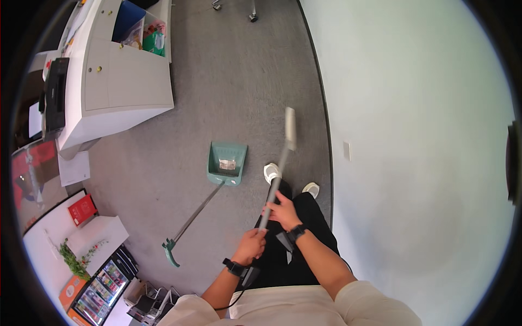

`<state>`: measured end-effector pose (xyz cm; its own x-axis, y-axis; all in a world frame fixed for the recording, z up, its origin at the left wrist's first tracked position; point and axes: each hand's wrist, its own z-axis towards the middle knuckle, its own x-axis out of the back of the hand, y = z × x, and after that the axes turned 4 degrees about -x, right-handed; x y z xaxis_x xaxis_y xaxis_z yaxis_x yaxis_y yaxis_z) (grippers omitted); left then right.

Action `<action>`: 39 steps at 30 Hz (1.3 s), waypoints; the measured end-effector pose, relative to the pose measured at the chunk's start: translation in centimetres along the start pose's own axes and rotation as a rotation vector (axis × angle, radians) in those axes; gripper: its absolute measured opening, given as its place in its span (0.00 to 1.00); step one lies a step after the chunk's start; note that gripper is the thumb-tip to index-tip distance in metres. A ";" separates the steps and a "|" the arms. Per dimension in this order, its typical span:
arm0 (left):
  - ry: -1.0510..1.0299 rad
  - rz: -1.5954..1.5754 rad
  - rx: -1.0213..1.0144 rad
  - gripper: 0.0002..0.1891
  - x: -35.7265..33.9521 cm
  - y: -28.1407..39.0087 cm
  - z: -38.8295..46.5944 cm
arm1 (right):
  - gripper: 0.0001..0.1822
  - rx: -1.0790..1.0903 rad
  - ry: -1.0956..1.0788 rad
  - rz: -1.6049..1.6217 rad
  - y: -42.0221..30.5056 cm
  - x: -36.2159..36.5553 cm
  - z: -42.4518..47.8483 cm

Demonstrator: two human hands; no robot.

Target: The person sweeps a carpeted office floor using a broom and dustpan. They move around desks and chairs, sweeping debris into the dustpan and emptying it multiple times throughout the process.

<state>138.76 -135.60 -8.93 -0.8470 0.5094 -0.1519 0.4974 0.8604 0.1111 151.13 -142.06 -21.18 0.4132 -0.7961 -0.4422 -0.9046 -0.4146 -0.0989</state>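
Observation:
Both of my hands hold the grey pole of a broom (290, 128), its pale, narrow head blurred near the floor, ahead of my shoes. Wrapped around the pole's end is my left hand (249, 245); higher up the pole, my right hand (282, 212) grips it with the fingers partly around it. To the left of my feet a green dustpan (227, 159) lies on the grey floor, with a small piece of printed paper or packet (227, 164) in it. Its metal handle stretches towards the lower left and ends in a green hooked grip (169, 250).
A pale wall (399, 163) with a switch plate (347, 151) runs along the right. White cabinets (138, 81) with an open compartment stand at upper left, a black printer (56, 98) beside them. Chair casters (253, 17) show at the top; a plant (73, 261) is at lower left.

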 end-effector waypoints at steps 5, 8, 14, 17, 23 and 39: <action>-0.058 -0.121 0.077 0.13 2.1 1.2 4.9 | 0.38 -0.071 0.113 0.070 -1.2 0.7 3.6; 0.098 -0.106 -0.018 0.14 4.8 3.5 3.7 | 0.40 -0.102 -0.033 0.027 -0.7 -3.8 7.9; 0.092 -0.118 -0.076 0.14 1.5 6.8 0.5 | 0.40 0.018 -0.043 -0.186 -5.8 -6.7 4.3; -0.170 -0.257 -0.010 0.14 -1.9 7.8 4.1 | 0.40 0.142 0.080 -0.201 -9.2 -0.8 4.3; -0.242 -0.443 0.021 0.15 -3.1 9.3 11.6 | 0.33 -0.020 0.072 -0.102 -13.8 2.4 9.8; -0.158 -0.167 -0.031 0.15 -5.9 21.0 12.4 | 0.43 -0.007 0.068 -0.010 -24.0 -0.4 11.6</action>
<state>156.52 -120.32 -17.85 -0.8761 0.3584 -0.3226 0.3444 0.9333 0.1016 171.45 -126.69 -28.94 0.4287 -0.8200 -0.3793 -0.8997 -0.4257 -0.0966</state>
